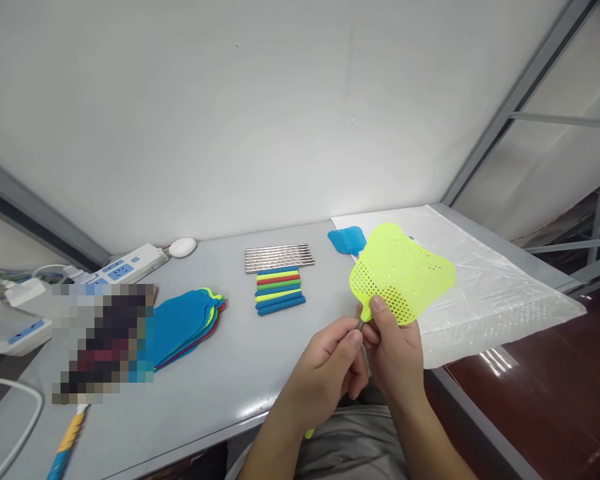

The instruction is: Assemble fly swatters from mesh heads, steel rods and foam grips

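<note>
Yellow-green swatter head, seemingly two-handed

Bright even overhead light, soft shadows; glare on plastic sheet; edges bowed; pixelated patch left.

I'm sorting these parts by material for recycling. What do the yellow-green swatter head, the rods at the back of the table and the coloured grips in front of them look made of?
Swatter head: looks like thin moulded plastic, a bright perforated mesh, slightly translucent.
Rods: probably metal, silvery with a bright sheen, lying in a flat row.
Coloured grips: likely foam or soft plastic; matte, saturated colours, no shine. The look leaves it open.
</note>
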A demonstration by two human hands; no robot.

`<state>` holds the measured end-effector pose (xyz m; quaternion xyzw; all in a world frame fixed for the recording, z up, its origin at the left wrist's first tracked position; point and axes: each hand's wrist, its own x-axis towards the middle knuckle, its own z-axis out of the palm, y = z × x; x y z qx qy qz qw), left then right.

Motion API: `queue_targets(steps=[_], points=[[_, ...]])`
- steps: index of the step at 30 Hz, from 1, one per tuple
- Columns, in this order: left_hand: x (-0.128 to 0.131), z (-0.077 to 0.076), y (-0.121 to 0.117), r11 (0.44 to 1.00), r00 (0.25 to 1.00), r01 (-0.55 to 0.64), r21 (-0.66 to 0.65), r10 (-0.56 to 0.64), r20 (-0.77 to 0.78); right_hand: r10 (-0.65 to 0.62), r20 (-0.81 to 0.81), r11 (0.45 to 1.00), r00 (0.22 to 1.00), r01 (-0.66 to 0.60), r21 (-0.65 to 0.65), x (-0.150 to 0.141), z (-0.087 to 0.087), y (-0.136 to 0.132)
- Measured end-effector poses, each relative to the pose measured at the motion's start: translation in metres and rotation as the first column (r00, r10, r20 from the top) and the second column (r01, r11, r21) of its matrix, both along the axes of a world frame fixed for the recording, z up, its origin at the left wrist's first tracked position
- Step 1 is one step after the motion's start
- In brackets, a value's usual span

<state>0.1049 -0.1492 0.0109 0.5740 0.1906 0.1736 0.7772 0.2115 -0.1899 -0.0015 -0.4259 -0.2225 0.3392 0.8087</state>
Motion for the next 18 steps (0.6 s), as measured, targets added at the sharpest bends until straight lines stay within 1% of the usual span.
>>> queue_targets(steps=[6,10,13,15,16,18], points=[[0.001,-0.004,-0.002,0.999,0.999,0.033,0.016,-0.033,-0.025,0.026,0.082,1.000,0.996,-0.026,-0.011,0.004,-0.005,-0.006],[0.004,-0.008,-0.005,0.999,1.000,-0.014,0.041,0.015,-0.023,0.007,0.080,1.000,0.997,-0.007,-0.007,0.005,-0.008,-0.005],[0.003,-0.009,-0.007,0.992,0.996,-0.069,0.104,0.074,-0.045,0.000,0.065,1.000,0.998,0.002,-0.022,0.004,-0.009,-0.004],[0.002,-0.008,-0.008,0.987,0.993,-0.098,0.130,0.106,-0.060,0.016,0.066,0.999,0.998,-0.014,-0.032,0.005,-0.009,-0.005],[0.001,-0.007,-0.008,0.989,0.994,-0.091,0.118,0.098,-0.057,0.037,0.070,0.999,0.997,-0.035,-0.035,0.005,-0.009,-0.005],[0.001,-0.007,-0.009,0.997,0.998,-0.061,0.040,0.062,-0.024,0.109,0.091,0.993,0.990,-0.104,-0.052,0.007,-0.011,-0.007]])
